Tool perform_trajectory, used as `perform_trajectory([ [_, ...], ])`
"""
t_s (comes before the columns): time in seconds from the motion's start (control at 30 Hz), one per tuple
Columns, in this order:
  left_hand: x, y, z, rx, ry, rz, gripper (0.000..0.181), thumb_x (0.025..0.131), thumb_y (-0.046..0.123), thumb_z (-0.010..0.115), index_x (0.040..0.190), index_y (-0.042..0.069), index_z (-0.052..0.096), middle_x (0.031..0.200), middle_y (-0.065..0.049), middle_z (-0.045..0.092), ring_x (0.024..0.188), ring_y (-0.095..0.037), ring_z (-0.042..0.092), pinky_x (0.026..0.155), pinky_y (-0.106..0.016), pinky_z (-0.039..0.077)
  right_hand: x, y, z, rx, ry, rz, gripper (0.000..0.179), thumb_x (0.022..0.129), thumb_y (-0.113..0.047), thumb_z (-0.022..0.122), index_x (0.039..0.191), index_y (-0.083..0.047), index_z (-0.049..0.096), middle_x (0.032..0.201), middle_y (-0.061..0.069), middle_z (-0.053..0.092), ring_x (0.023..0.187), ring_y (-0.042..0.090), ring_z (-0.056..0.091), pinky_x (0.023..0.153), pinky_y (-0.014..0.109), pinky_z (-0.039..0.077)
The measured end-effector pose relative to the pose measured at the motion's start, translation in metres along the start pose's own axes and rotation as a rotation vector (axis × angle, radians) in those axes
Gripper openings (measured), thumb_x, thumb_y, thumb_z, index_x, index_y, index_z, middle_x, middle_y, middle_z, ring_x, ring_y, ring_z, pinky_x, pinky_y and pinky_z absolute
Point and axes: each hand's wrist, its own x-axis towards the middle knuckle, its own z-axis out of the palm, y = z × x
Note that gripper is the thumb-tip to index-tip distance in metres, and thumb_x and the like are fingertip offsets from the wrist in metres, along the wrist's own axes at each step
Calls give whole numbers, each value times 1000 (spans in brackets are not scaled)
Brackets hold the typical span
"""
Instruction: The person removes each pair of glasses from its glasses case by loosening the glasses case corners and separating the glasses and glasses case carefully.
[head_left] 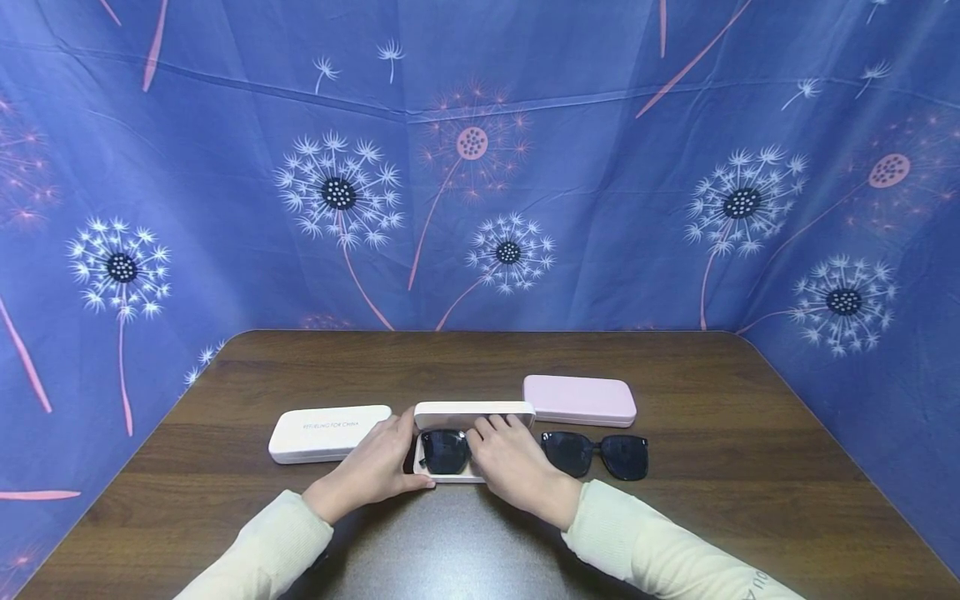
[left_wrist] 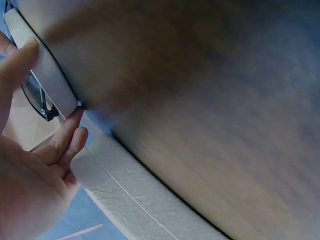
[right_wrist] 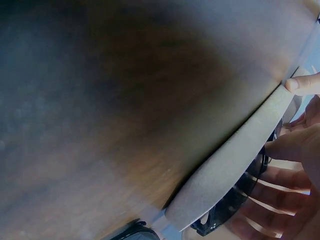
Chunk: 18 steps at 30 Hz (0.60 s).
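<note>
An open white glasses case (head_left: 471, 407) stands mid-table with its lid raised at the back. Dark sunglasses (head_left: 446, 452) lie inside it, lenses up. My left hand (head_left: 367, 471) grips the case's left end, thumb at the front corner and fingers round the side; the left wrist view shows the thumb on the front wall (left_wrist: 52, 82). Over the right half of the case, my right hand (head_left: 517, 462) hides part of the sunglasses. In the right wrist view its thumb presses the frame (right_wrist: 242, 190) near the front wall, with the other fingers curled behind, holding the sunglasses.
A closed white case (head_left: 326, 433) with small lettering lies just left of my left hand. A closed pink case (head_left: 579, 400) sits behind and to the right. Another pair of dark sunglasses (head_left: 624, 457) rests on the brown wooden table (head_left: 720, 517). A blue dandelion-print cloth (head_left: 600, 167) surrounds the back.
</note>
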Motion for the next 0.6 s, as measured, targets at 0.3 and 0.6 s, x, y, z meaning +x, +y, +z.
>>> perform_trajectory([
  [0.3, 0, 0, 0, 0, 4, 4, 98, 59, 48, 80, 124, -10, 37, 95, -13, 63, 95, -26, 58, 91, -43, 43, 0, -2, -4, -1, 56, 15, 25, 68, -25, 73, 87, -13, 62, 81, 0, 62, 75, 18, 58, 62, 30, 45],
  [0.6, 0, 1, 0, -10, -8, -7, 98, 60, 48, 80, 126, -11, 36, 102, -17, 62, 97, -28, 58, 91, -44, 43, 0, -3, -6, -6, 100, 14, 24, 67, -26, 74, 84, -14, 63, 77, -1, 62, 72, 17, 58, 59, 30, 45],
])
